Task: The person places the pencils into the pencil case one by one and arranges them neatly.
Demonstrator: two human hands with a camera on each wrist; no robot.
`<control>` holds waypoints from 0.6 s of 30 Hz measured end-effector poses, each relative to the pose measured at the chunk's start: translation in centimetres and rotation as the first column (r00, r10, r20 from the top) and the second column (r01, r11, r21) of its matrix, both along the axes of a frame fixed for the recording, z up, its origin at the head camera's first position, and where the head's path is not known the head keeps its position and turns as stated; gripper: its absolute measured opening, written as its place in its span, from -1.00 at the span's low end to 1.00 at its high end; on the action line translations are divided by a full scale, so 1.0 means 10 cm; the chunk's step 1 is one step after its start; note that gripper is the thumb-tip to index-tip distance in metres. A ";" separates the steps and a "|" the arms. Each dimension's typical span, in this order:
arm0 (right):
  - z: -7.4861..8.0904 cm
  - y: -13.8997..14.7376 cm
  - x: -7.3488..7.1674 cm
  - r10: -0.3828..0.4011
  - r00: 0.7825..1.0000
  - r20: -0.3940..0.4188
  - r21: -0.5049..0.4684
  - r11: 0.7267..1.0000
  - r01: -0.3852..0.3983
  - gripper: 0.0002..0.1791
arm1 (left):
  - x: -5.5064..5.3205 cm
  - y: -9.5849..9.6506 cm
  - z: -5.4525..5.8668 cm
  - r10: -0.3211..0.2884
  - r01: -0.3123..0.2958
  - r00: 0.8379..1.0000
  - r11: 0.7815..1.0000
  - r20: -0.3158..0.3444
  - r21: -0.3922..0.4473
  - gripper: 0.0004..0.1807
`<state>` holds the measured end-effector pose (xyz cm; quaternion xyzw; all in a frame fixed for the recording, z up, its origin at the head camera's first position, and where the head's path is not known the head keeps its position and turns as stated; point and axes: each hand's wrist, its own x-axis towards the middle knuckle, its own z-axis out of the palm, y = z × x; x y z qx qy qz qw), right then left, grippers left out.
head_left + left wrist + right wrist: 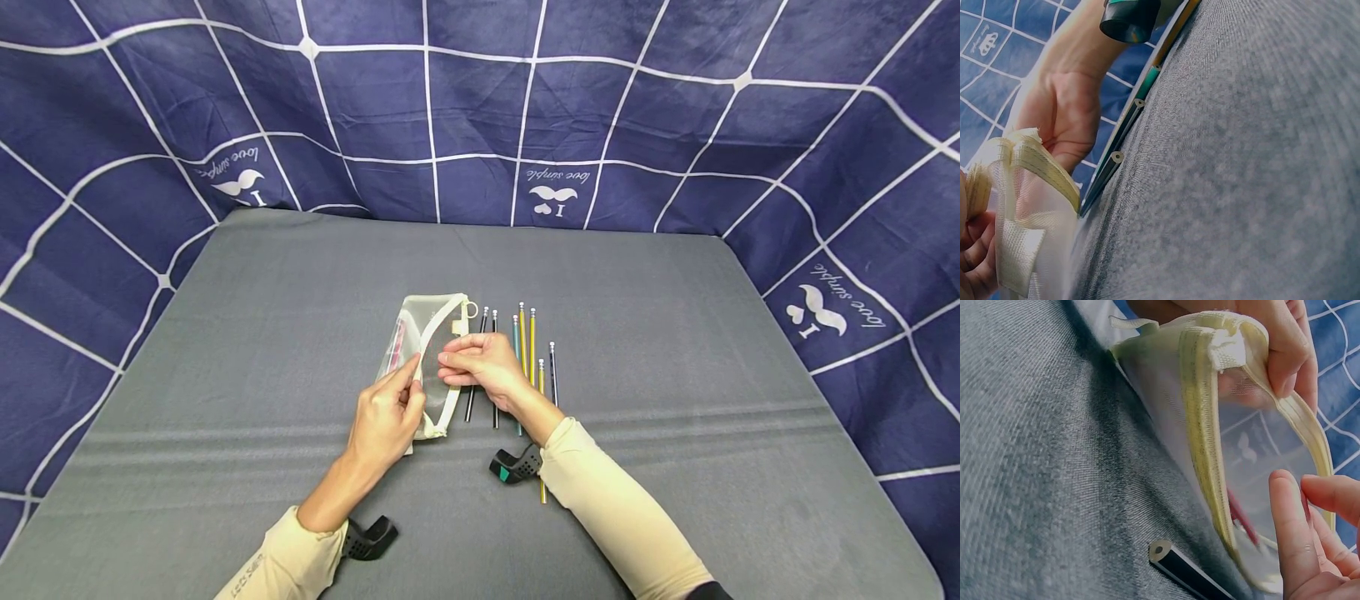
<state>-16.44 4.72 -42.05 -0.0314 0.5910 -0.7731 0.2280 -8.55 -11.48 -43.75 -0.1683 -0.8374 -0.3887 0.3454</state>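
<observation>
I have the left hand (385,421) pinching the pouch (432,367) by its rim (1205,425), gaping on the bench (300,350) beside pencils (532,346). The right hand (486,365), fingers loosely extended over it, shows nothing held. If my pinch slips, the limp rim could fold inward.

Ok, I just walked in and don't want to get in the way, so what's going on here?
A person is working at a see-through pouch on a gray cloth. The left hand pinches one edge of its open mouth, while the right hand is at the opening, with nothing visible in its fingers. A reddish item shows inside the pouch. Several pencils lie beside it, on the right.
</observation>
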 end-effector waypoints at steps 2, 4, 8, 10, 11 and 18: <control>0.01 0.00 0.00 0.001 1.000 -0.003 -0.002 1.000 -0.001 -0.74 | 0.00 0.00 0.00 -0.001 0.001 1.000 1.000 -0.001 0.001 -0.59; 0.01 0.00 0.00 -0.001 1.000 -0.004 -0.007 1.000 0.001 -0.73 | 0.00 0.00 0.00 -0.003 0.003 1.000 1.000 -0.003 0.004 -0.59; 0.03 0.01 0.01 -0.007 1.000 -0.006 -0.015 1.000 0.007 -0.73 | 0.00 0.00 0.00 -0.010 0.010 1.000 1.000 -0.002 0.013 -0.59; 0.03 0.02 0.01 -0.008 1.000 -0.008 -0.012 1.000 0.008 -0.75 | 0.00 0.00 0.00 -0.012 0.012 1.000 1.000 -0.003 0.015 -0.59; 0.03 0.02 0.01 -0.007 1.000 -0.010 -0.010 1.000 0.007 -0.75 | 0.00 0.00 0.00 -0.013 0.013 1.000 1.000 -0.002 0.014 -0.59; 0.04 0.04 0.00 -0.002 1.000 -0.010 0.002 1.000 0.002 -0.71 | 0.00 0.00 0.00 -0.014 0.014 1.000 1.000 -0.007 0.015 -0.58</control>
